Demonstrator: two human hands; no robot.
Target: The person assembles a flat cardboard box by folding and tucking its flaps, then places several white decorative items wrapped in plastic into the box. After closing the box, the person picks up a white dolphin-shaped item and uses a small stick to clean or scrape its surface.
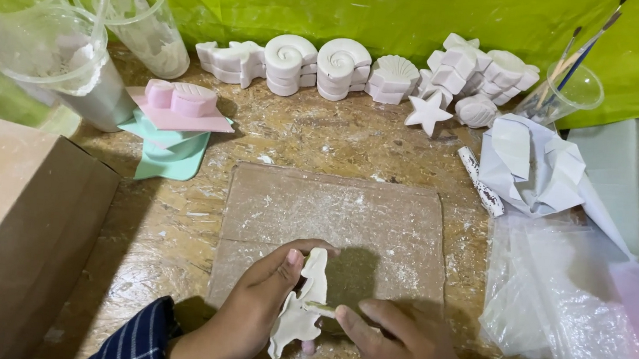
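A brown cardboard box (10,228) stands at the left edge of the bench (166,227), its plain top and one shaded side showing, with no label in sight. On the right lie clear plastic bags (565,305), crumpled and dusted white, spreading toward the near edge. Just behind them sits a wad of crumpled white paper (535,169). No signs or screens show.

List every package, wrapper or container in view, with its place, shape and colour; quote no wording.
Brown cardboard box: left edge, rectangular, plain.
Clear plastic cups: far left, round, white residue inside.
Clear plastic cup holding brushes: far right.
Clear plastic bags: right, crumpled.
No labels, signs or screens show.
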